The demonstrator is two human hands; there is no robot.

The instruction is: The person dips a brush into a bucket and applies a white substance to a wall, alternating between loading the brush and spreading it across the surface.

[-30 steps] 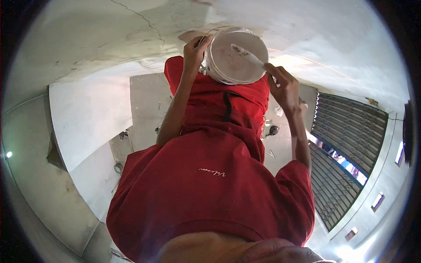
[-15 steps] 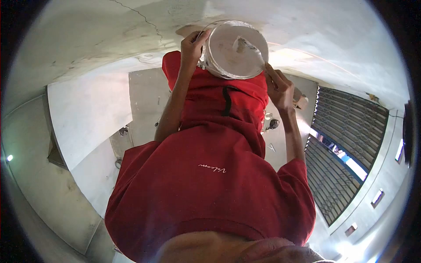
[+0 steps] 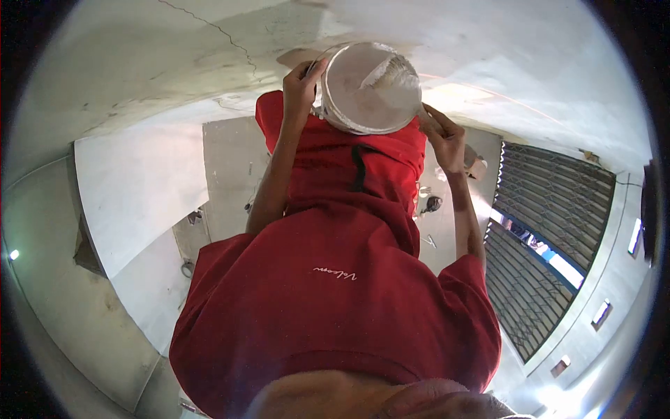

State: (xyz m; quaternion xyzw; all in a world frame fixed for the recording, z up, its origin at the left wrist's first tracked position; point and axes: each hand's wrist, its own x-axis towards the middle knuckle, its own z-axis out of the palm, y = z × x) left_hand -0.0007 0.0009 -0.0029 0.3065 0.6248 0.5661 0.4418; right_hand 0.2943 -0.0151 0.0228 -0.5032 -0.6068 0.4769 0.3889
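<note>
A round white bucket [image 3: 342,112] with a smeared rim is held up in front of my red trousers. Pale, whitish liquid covers its inside. My left hand [image 3: 301,82] grips the bucket's left side, with the thumb near the rim and a thin wire handle beside it. On the right, my right hand [image 3: 444,131] is closed at the rim around the handle of a paintbrush [image 3: 393,72]. The brush's white-coated bristles spread inside the bucket; its handle is mostly hidden by my fingers.
A cracked, stained pale wall [image 3: 209,63] rises close ahead. A large white panel [image 3: 139,195] stands at left. A folding metal gate [image 3: 551,188] is at right. On the floor below lie a dark round object [image 3: 433,204] and a cardboard box [image 3: 477,168].
The brush has turned inside the bucket, and its bristles now show broader and further right. The bucket and both hands sit slightly lower in view.
</note>
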